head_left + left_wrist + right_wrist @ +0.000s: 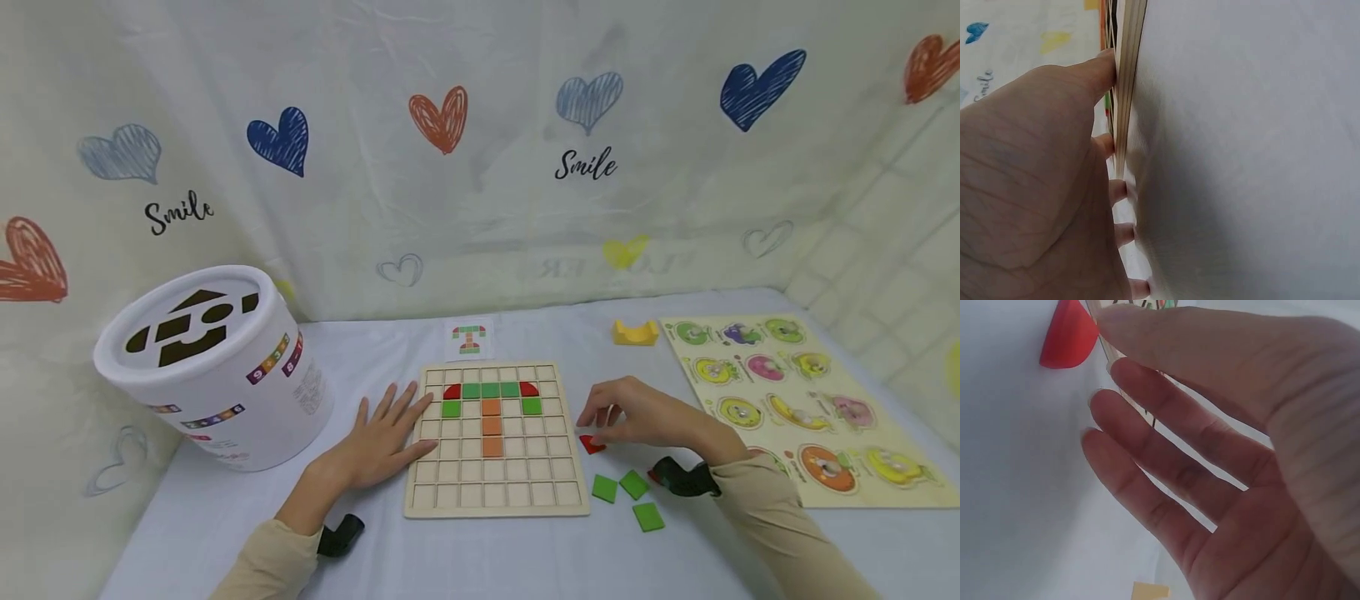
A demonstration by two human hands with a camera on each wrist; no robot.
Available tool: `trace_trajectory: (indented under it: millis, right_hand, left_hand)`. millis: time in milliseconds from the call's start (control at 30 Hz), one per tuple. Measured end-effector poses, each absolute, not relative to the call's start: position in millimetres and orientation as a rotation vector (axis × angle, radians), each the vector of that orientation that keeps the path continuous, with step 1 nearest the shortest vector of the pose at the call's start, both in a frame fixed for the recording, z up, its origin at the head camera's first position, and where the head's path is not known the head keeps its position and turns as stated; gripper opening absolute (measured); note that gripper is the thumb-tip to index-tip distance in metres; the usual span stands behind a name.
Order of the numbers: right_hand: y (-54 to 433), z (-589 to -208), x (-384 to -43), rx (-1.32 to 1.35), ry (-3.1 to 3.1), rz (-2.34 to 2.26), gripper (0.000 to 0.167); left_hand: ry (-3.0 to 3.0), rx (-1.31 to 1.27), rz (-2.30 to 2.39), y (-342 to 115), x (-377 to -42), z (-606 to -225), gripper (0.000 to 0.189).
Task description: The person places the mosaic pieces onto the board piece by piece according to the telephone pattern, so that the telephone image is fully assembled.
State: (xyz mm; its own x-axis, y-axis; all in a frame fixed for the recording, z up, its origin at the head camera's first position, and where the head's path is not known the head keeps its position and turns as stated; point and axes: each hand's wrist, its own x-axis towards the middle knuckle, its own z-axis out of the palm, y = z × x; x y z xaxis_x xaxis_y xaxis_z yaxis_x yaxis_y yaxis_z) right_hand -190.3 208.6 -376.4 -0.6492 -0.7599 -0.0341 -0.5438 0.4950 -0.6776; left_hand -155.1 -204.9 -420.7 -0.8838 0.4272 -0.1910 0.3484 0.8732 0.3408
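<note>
My left hand [381, 442] lies with fingers spread at the left edge of a wooden grid board [457, 496]. Its thumb and a fingertip touch the board's rim. Red quarter-round tiles, green tiles [490, 391] and orange tiles [491, 426] sit in the grid in a T shape. Beyond the board's right side, my right hand [637, 412] hovers low over a loose red tile [592, 444]. In the right wrist view, the thumb tip meets the edge of that red tile [1069, 337], the other visible fingers bend loosely, and the index finger is mostly hidden.
Three loose green tiles [633, 484] lie right of the board. A picture card [469, 338] is behind it. At left stands a white tub [262, 400] with a shape-slotted lid. A yellow arch block [636, 333] and a fruit puzzle board [720, 383] are on the right.
</note>
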Motion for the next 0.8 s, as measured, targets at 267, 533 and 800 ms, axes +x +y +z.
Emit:
trace_trajectory:
  millis: [267,533,800]
  right_hand:
    - [205.1,-385.7,-190.2,-1.055,2.386,-0.928,0.018]
    - [200.6,-382.7,-189.3,-0.966,2.398,-0.924,0.019]
    - [204.1,-386.1,-191.7,-0.817,2.399,-0.959,0.018]
  left_hand:
    - [2.784,0.593,0.468,-204.8,-153.8,-423.8,0.079]
    - [2.779,0.581,0.430,-205.2,-155.9,-421.8,0.080]
    - [2.782,0.580,0.430,-203.3,-156.0,-420.9,0.080]
